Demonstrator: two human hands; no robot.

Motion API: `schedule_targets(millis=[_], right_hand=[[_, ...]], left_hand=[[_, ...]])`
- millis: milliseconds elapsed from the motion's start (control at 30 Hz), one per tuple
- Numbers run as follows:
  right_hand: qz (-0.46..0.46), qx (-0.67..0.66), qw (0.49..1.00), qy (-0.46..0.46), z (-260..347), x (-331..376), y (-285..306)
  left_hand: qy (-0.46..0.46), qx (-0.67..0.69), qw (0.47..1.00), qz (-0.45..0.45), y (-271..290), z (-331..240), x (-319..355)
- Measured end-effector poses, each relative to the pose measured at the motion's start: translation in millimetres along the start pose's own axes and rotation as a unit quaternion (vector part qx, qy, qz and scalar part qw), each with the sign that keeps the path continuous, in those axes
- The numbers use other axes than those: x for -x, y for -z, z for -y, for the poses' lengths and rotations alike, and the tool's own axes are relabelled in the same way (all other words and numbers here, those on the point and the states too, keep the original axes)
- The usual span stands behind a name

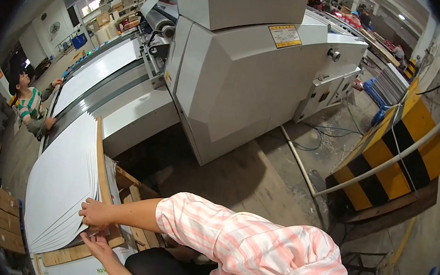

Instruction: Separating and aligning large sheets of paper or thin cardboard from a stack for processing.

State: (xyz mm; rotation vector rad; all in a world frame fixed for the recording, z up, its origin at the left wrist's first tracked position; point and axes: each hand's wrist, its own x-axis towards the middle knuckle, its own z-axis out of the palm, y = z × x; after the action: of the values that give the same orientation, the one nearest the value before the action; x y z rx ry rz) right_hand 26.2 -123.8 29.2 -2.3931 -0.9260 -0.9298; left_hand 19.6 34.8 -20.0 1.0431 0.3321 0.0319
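A tall stack of large white sheets [65, 175] stands at the left, its near edges fanned into several layers. My right hand [97, 213], at the end of the pink-and-white striped sleeve, is closed on the sheets' edge near the close corner, fingers curled over the top. Just below it, my left hand [95, 245] is turned palm up with fingers apart, its fingertips by the same corner. A wooden board [102, 163] runs upright along the stack's right side. Another wooden piece [66, 255] lies under the near end.
A big grey machine [252, 82] fills the middle, with a roller [159, 21] and a feed bed [99, 67]. Across the bed a co-worker [33, 101] in a striped top rests hands on its edge. A yellow-and-black barrier [393, 149] stands right, cardboard boxes [6, 212] far left.
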Motion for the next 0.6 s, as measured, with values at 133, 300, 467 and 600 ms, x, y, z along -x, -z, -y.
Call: schedule_targets(millis=[133, 300, 467, 600], right_hand=[[-0.029, 0.054, 0.997, -0.046, -13.4, 6.8, -8.1], [-0.048, 0.019, 0.998, -0.045, -6.9, 1.0, -16.2], [-0.034, 0.008, 0.998, -0.05, -13.3, 7.3, -11.4], [-0.064, -0.039, 0.997, -0.034, -8.9, -0.9, -14.5]], left_hand=[[-0.07, -0.083, 0.993, 0.046, -12.5, 10.2, 3.0], [-0.06, -0.089, 0.993, -0.04, 5.2, 5.4, -13.5], [-0.035, -0.114, 0.992, -0.028, -0.4, 11.2, -9.8], [-0.034, -0.092, 0.995, -0.02, 15.6, 7.7, -16.7]])
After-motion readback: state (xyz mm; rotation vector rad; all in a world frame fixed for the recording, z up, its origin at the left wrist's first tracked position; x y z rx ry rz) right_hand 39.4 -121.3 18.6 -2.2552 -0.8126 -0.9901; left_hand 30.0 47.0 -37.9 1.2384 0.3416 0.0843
